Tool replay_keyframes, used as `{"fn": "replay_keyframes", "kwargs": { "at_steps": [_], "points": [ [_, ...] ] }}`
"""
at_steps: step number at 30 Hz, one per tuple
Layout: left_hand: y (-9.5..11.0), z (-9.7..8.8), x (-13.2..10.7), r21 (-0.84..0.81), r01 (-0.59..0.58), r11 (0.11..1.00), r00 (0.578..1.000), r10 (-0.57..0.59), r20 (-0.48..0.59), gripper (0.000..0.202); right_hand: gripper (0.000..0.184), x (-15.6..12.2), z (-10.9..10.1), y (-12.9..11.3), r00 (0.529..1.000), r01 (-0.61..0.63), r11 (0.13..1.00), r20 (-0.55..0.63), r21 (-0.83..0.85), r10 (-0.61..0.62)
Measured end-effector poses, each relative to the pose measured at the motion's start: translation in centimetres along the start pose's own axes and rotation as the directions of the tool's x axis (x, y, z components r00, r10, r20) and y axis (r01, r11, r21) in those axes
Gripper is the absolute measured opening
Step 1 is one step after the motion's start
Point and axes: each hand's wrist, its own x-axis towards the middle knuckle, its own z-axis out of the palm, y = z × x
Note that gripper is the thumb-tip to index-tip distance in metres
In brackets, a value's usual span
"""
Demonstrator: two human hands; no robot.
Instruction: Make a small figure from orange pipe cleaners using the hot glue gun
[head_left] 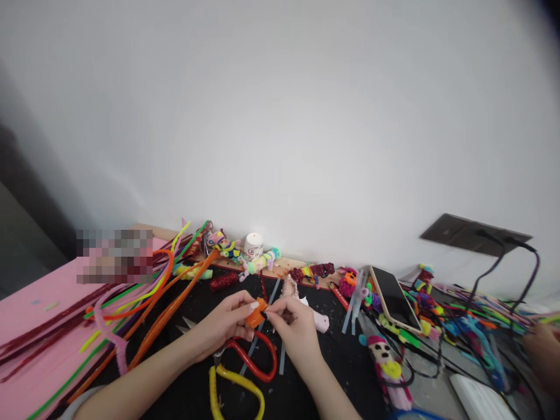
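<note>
Between the fingertips of my left hand is a small orange fuzzy piece that looks like bent pipe cleaner. My right hand pinches at its right side, where a small dark bit shows by the thumb; I cannot make out what that is. Right below my hands lies a pair of scissors with one red and one yellow handle, its blades partly hidden under my left forearm. Clear glue sticks lie on the black mat. A pale pink tool, perhaps a glue gun, sits partly behind my right hand.
Long pipe cleaners spread across the pink surface at left. Finished pipe-cleaner figures, a white paper cup and a phone stand along the wall. Cables run from the wall socket. Another person's hand is at far right.
</note>
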Motion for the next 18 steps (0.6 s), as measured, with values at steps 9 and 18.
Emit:
{"fn": "replay_keyframes", "kwargs": {
  "at_steps": [9, 18],
  "points": [
    [0.10, 0.27, 0.12, 0.009, -0.013, 1.000, 1.000, 0.013, 0.017, 0.029, 0.014, -0.26, 0.09, -0.08, 0.993, 0.119, 0.984, -0.001, -0.132, -0.121],
    [0.58, -0.51, 0.24, -0.042, -0.114, 0.993, 0.979, 0.105, -0.176, 0.024, 0.010, 0.11, -0.62, 0.55, 0.976, 0.087, 0.970, -0.173, -0.228, -0.128]
  ]
}}
